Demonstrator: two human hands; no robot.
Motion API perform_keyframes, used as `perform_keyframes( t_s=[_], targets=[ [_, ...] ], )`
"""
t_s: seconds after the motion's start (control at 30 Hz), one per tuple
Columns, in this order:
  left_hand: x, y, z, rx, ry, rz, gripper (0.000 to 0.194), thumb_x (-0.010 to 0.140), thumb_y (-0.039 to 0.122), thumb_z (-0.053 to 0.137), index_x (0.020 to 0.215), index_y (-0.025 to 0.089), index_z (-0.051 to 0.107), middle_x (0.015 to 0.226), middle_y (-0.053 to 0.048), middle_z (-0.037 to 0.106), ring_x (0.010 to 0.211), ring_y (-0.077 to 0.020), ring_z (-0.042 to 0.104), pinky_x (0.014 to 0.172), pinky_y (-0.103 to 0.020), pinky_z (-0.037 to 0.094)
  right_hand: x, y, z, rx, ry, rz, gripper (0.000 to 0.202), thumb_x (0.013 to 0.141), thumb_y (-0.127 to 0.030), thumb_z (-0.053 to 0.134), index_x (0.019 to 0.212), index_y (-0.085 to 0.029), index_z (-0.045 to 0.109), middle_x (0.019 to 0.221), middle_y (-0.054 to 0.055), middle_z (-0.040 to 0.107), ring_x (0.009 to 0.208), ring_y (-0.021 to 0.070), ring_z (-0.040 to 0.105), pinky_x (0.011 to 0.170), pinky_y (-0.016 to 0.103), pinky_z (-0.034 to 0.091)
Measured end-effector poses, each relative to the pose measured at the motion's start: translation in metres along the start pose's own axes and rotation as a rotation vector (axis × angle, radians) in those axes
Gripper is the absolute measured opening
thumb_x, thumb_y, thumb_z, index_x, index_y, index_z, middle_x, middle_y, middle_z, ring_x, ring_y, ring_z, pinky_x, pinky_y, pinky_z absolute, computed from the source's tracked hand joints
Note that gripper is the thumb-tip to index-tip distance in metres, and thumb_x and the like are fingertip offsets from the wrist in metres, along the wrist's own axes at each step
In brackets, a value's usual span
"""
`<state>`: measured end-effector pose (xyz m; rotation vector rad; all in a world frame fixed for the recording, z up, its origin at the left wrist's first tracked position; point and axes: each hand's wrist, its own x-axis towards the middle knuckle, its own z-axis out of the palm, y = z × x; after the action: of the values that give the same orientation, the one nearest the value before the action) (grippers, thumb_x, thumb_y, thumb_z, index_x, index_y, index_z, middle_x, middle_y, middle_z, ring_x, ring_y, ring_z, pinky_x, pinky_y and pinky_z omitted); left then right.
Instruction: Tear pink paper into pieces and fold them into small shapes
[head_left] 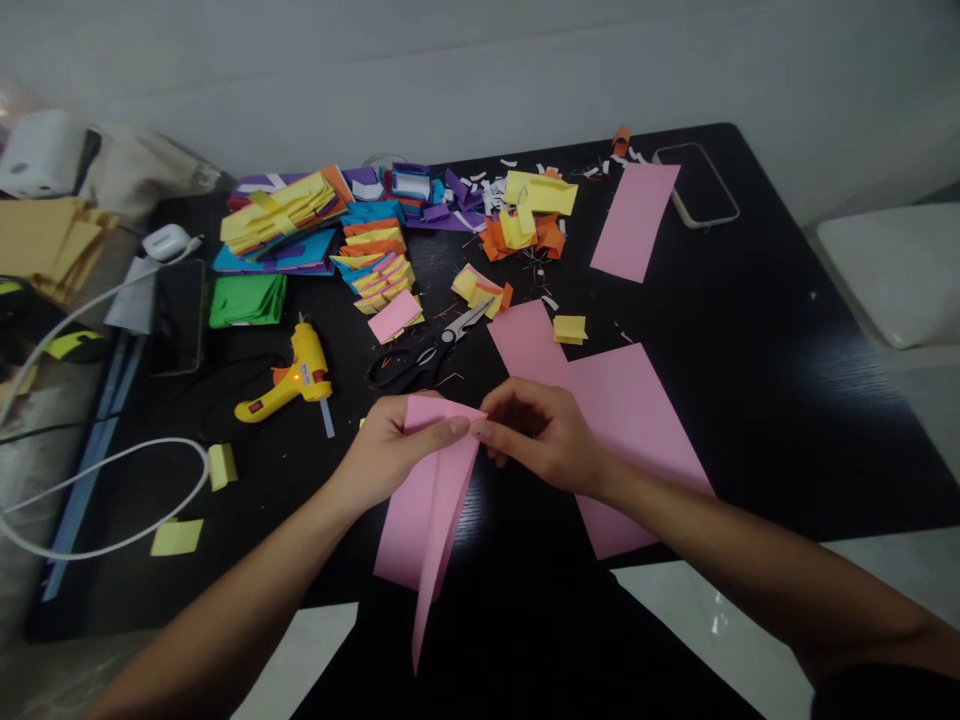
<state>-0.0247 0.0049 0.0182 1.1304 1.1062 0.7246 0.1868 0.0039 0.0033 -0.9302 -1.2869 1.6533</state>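
A folded sheet of pink paper [409, 525] hangs from both hands over the table's near edge, its lower part fanning apart. My left hand [401, 440] is closed on its upper left side, thumb lying across the front. At the top right corner, my right hand [544, 430] pinches the paper between thumb and fingers. Just beyond the hands lies a pair of black-handled scissors [435, 350], blades pointing away to the right. Flat pink sheets [630, 420] rest beside and partly beneath my right forearm, with a smaller pink piece [529, 340] above them.
A yellow glue gun [300, 370] with its light on lies left, near a white cable [105, 550] and a dark phone [178, 318]. Folded coloured paper stacks [281, 220] and orange-yellow pieces [525, 235] line the back. Another phone [697, 185] lies far right beside a pink strip [636, 220].
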Motion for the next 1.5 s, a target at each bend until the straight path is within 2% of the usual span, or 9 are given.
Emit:
perform_keyframes(
  t_s=[0.13, 0.47, 0.73, 1.03, 1.17, 1.5],
  targets=[
    [-0.001, -0.003, -0.003, -0.013, 0.018, -0.019, 0.022, 0.086, 0.035, 0.082, 0.076, 0.016, 0.076, 0.07, 0.002, 0.065, 0.059, -0.0082, 0.055, 0.054, -0.019, 0.041, 0.002, 0.0, -0.002, 0.115, 0.001, -0.037, 0.027, 0.084, -0.025, 0.087, 0.106, -0.019, 0.073, 0.084, 0.0, 0.074, 0.068, 0.0118, 0.071, 0.058, 0.022, 0.062],
    [0.0, 0.001, -0.003, -0.031, 0.026, -0.022, 0.021, 0.086, 0.034, 0.083, 0.077, 0.016, 0.076, 0.069, 0.003, 0.064, 0.058, -0.0067, 0.054, 0.051, -0.018, 0.04, 0.004, 0.001, -0.002, 0.191, 0.003, 0.0, 0.018, 0.081, -0.021, 0.088, 0.099, -0.021, 0.083, 0.08, 0.001, 0.079, 0.071, 0.0138, 0.075, 0.061, 0.024, 0.064],
    [-0.001, 0.004, -0.005, -0.056, -0.029, -0.081, 0.018, 0.082, 0.035, 0.087, 0.085, 0.018, 0.081, 0.075, -0.001, 0.074, 0.06, -0.0095, 0.061, 0.054, -0.019, 0.044, 0.005, -0.001, -0.004, 0.167, -0.014, 0.012, 0.017, 0.08, -0.02, 0.089, 0.096, -0.021, 0.084, 0.081, 0.001, 0.08, 0.068, 0.0122, 0.073, 0.06, 0.024, 0.062],
    [0.002, 0.005, -0.005, -0.015, -0.006, -0.091, 0.021, 0.074, 0.034, 0.09, 0.076, 0.016, 0.079, 0.064, 0.001, 0.067, 0.056, -0.0092, 0.054, 0.053, -0.02, 0.04, 0.006, 0.0, -0.004, 0.17, -0.055, 0.037, 0.02, 0.077, -0.02, 0.091, 0.095, -0.022, 0.084, 0.081, 0.001, 0.079, 0.064, 0.0106, 0.071, 0.059, 0.023, 0.06],
    [0.002, 0.006, -0.006, -0.02, -0.022, -0.083, 0.02, 0.075, 0.033, 0.09, 0.077, 0.016, 0.08, 0.067, 0.001, 0.069, 0.058, -0.0091, 0.055, 0.054, -0.02, 0.04, 0.006, -0.001, -0.004, 0.178, -0.044, 0.065, 0.022, 0.074, -0.021, 0.094, 0.093, -0.02, 0.083, 0.078, 0.0, 0.079, 0.064, 0.0113, 0.071, 0.06, 0.023, 0.061],
    [0.002, 0.008, -0.006, -0.008, -0.041, -0.068, 0.015, 0.077, 0.031, 0.088, 0.08, 0.017, 0.082, 0.071, -0.002, 0.074, 0.062, -0.0111, 0.061, 0.057, -0.021, 0.044, 0.006, 0.001, -0.005, 0.156, -0.048, 0.056, 0.019, 0.075, -0.024, 0.093, 0.091, -0.02, 0.083, 0.081, 0.002, 0.08, 0.066, 0.0122, 0.072, 0.061, 0.025, 0.061]
  ],
)
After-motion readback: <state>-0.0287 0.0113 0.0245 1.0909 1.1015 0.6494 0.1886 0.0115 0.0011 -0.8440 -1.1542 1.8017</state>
